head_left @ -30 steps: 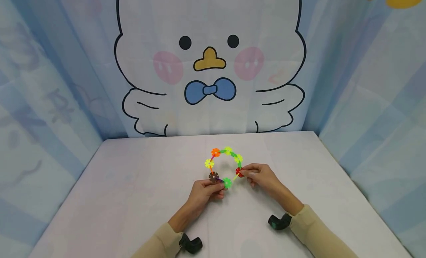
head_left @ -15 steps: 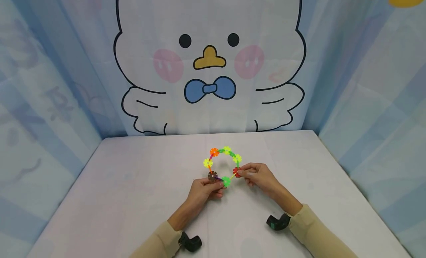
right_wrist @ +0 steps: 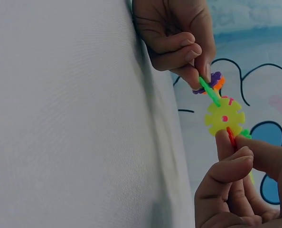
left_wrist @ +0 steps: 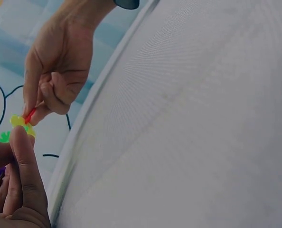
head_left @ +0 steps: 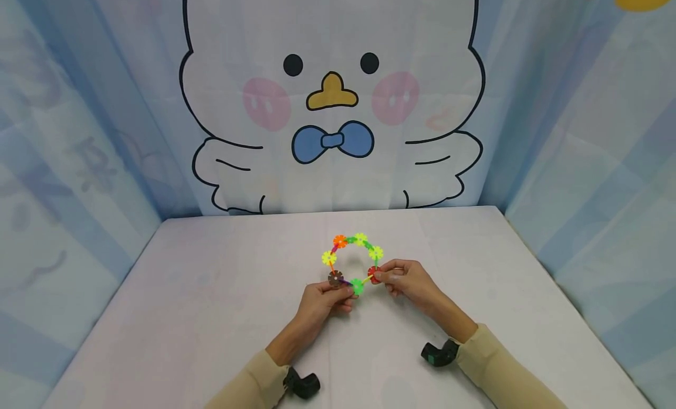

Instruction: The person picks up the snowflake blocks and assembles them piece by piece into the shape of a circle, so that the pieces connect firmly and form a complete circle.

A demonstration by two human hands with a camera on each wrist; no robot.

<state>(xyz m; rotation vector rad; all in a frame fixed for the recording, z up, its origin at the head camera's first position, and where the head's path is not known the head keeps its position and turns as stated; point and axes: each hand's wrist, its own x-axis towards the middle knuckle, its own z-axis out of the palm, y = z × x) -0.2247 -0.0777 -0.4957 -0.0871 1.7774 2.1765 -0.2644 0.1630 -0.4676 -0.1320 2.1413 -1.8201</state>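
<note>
A ring of notched plastic snowflake discs in orange, yellow, green, red and brown is held up above the middle of the table. My left hand pinches the green disc at the ring's near side, beside the brown disc. On the right side, my right hand grips the red disc between thumb and fingers. The right wrist view shows a yellow disc slotted between the green and red ones. In the left wrist view, my left fingers cover part of the ring.
A white-covered table lies beneath both hands. Behind its far edge hangs a backdrop printed with a cartoon bird, and blue-white curtains stand at both sides. Black devices are strapped at both wrists.
Both hands keep their hold on the ring. The right hand and the red disc have shifted slightly left, bringing the right hand a little closer to the left one.
</note>
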